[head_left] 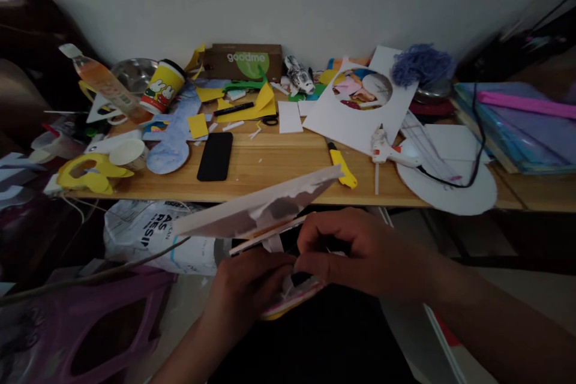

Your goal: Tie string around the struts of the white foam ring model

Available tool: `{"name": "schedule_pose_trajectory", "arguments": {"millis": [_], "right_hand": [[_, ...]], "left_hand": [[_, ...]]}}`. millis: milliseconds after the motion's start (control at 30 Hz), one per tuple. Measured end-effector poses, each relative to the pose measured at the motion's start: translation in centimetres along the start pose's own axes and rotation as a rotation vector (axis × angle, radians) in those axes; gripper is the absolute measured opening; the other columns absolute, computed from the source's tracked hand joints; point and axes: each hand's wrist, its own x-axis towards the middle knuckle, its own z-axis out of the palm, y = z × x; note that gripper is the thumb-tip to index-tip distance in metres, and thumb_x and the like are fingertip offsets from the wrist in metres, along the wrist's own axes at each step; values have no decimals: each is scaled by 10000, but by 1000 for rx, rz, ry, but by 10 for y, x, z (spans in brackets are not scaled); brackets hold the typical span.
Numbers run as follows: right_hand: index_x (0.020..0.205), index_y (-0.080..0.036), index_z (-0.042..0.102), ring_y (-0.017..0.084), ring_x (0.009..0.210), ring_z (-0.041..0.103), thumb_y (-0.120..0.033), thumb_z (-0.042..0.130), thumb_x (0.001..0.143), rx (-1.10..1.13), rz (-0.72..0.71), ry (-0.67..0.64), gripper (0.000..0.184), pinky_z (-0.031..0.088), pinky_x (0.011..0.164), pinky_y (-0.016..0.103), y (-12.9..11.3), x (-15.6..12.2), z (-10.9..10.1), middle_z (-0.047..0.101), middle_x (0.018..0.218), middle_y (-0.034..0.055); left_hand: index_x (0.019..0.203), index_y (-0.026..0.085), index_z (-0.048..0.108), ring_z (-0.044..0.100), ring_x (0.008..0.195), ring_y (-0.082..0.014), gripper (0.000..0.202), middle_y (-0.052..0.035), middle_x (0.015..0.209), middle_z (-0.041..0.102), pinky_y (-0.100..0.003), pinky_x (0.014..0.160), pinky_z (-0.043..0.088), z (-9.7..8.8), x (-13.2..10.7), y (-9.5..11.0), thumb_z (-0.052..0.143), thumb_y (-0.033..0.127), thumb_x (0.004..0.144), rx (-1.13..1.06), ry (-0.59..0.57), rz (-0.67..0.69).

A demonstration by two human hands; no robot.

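Note:
Over my lap, in front of the table's edge, is a layered white foam-board craft (265, 207), its upper panel tilted up and torn along one side. My left hand (245, 282) is closed on the craft's lower part from the left, with fingertips at its opening. From the right, my right hand (355, 252) reaches into the opening with thumb and fingers pinched together. Whatever lies between those fingers is hidden. Dark and white material shows inside the craft, and a yellow and pink edge runs along its underside.
On the wooden table (283, 162) lie a black phone (215, 156), a yellow utility knife (342, 165), a glue gun (396, 153) with its cord, and paper scraps. Behind stand a drink bottle (105, 84), a yellow cup (162, 87) and a brown box (243, 62). A purple stool (148, 312) is lower left.

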Motion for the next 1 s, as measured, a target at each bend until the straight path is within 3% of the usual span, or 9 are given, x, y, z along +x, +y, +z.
{"name": "schedule_pose_trajectory", "arguments": {"millis": [100,233,400,533,700,800,900,1000], "right_hand": [[831,-175,676,75,611,538,-376,732,843,166,70,24,208,389,527,167,0,1,0,640,716,-31],[833,-183,722,77,577,517,-411,729,835,192,93,24,228,375,493,175,-4,-5,-5,639,688,-17],[860,-212,709,84,570,513,-351,694,875,58,87,92,141,373,489,180,-8,-23,-12,614,656,-30],[824,-203,680,98,662,539,-346,676,889,24,-4,109,157,426,587,196,-8,-28,-7,626,752,-13],[904,-199,694,123,839,610,-277,638,915,-100,-26,69,97,458,744,224,9,-14,5,671,933,11],[932,-209,707,118,870,625,-193,633,905,-226,-19,45,80,444,795,230,23,-6,9,702,949,-9],[943,-215,700,101,812,620,-177,648,893,-247,-12,0,81,444,754,214,29,-3,10,702,903,-35],[929,-207,673,99,787,604,-143,642,887,-298,-55,45,83,448,725,212,28,-3,13,677,888,-36]], "left_hand": [[924,207,771,672,557,-131,135,-34,699,748,-226,553,554,-1,0,0,644,245,896,-12,-35,-15],[885,230,773,643,511,-129,183,-7,663,731,-225,482,527,0,1,0,813,340,744,-12,-32,-40],[936,207,767,668,586,-116,109,-19,697,731,-202,551,524,0,5,3,694,191,858,-37,-83,19],[906,200,772,604,540,-101,121,-13,654,662,-195,490,459,1,4,3,671,163,850,20,-65,5],[837,205,719,554,531,-101,139,5,649,659,-202,474,422,4,3,3,622,114,797,25,2,-83],[838,200,690,553,537,-95,150,12,653,664,-194,472,410,4,3,5,596,98,779,-38,-51,-160],[875,192,667,570,573,-101,136,4,686,671,-196,493,426,1,1,6,568,126,808,-124,-128,-287],[884,191,645,572,623,-109,101,-3,727,653,-212,539,456,1,-2,4,547,185,861,-197,-152,-419]]}}
